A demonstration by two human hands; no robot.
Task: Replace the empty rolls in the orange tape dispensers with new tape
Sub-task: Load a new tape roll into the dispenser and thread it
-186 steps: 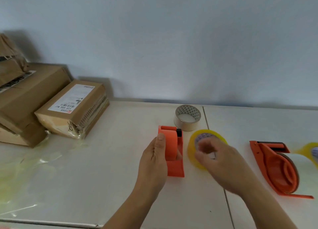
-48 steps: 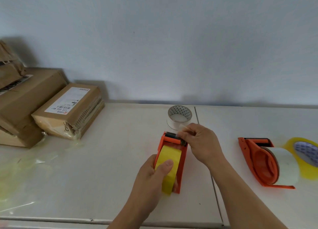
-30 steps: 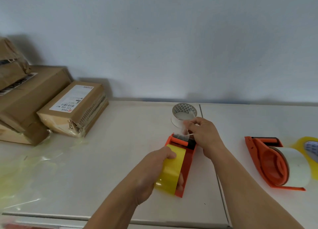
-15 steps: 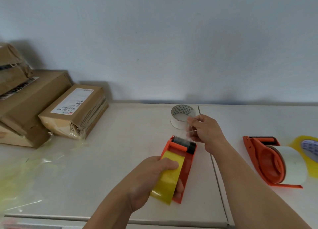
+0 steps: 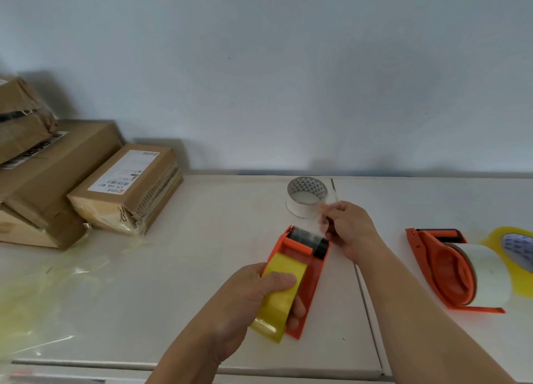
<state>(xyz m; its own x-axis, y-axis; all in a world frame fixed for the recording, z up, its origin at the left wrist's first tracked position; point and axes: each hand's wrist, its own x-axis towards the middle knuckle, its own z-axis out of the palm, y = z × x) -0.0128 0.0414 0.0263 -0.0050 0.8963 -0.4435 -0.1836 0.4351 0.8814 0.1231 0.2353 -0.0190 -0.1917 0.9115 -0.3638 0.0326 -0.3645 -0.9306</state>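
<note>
An orange tape dispenser [image 5: 313,271] rests on the white table [image 5: 178,268] with a yellow tape roll [image 5: 281,294] seated in it. My left hand [image 5: 253,297] grips that roll and the dispenser body, thumb on top. Just beyond the dispenser's toothed front end, my right hand [image 5: 350,228] pinches a clear strip of tape [image 5: 320,219] that runs up from the black roller. A second orange dispenser [image 5: 441,265] lies at the right with a pale, thin roll [image 5: 487,277] on it. A new yellow roll [image 5: 513,254] sits behind it at the frame edge.
A near-empty roll with a patterned core [image 5: 307,196] stands by the wall behind my right hand. Cardboard boxes [image 5: 124,187] are stacked at the left. Crumpled clear plastic film [image 5: 37,291] lies on the table's left front. A seam [image 5: 366,297] divides the two tabletops.
The yellow roll went into the dispenser. My right hand has drawn the tape end over the roller and cutter, then lifted it up and away, while the left hand slid back along the roll.
</note>
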